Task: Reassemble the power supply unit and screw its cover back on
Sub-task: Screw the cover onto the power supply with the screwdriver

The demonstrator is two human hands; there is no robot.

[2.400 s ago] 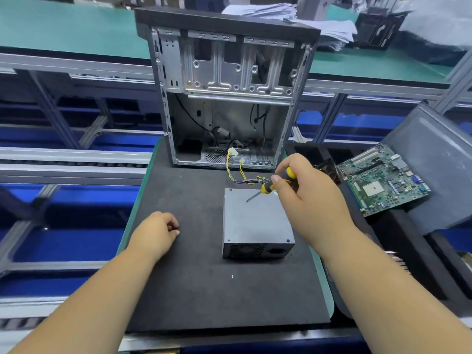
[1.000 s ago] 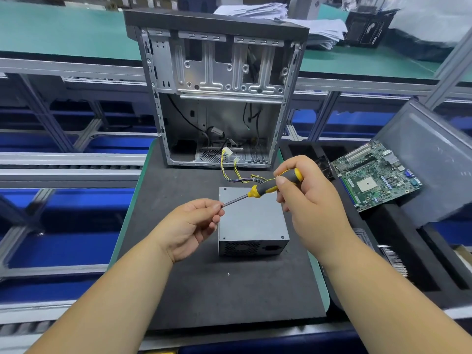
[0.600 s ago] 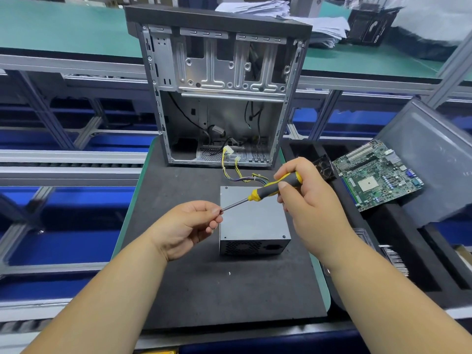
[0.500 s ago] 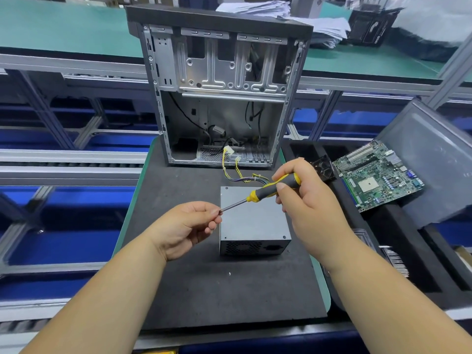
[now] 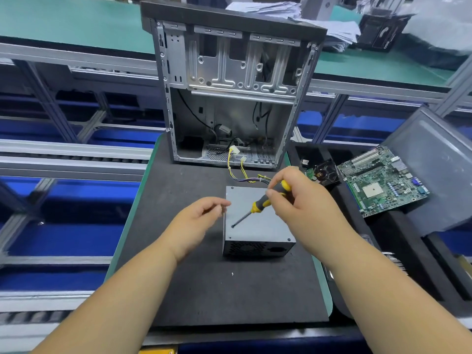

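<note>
The grey power supply unit point(image 5: 265, 226) lies flat on the black foam mat point(image 5: 204, 290), cover up, its vented face towards me. My right hand point(image 5: 301, 208) grips the yellow-and-black screwdriver point(image 5: 258, 206). The shaft slants down to the left and its tip hovers over the cover near the front left corner. My left hand point(image 5: 194, 223) floats just left of the unit with loosely curled fingers, apart from the screwdriver tip; I see nothing in it. Yellow and purple wires point(image 5: 245, 175) run from the back of the unit.
An open computer case point(image 5: 229, 98) stands upright at the far end of the mat. A green motherboard point(image 5: 383, 182) leans on a grey side panel point(image 5: 434, 169) at the right, beside a small black part point(image 5: 324, 172). One tiny screw point(image 5: 232, 273) lies on the mat in front of the unit.
My left hand has let go of the screwdriver tip and drawn back slightly. My right hand has swung the screwdriver down so its tip points at the cover's front left corner.
</note>
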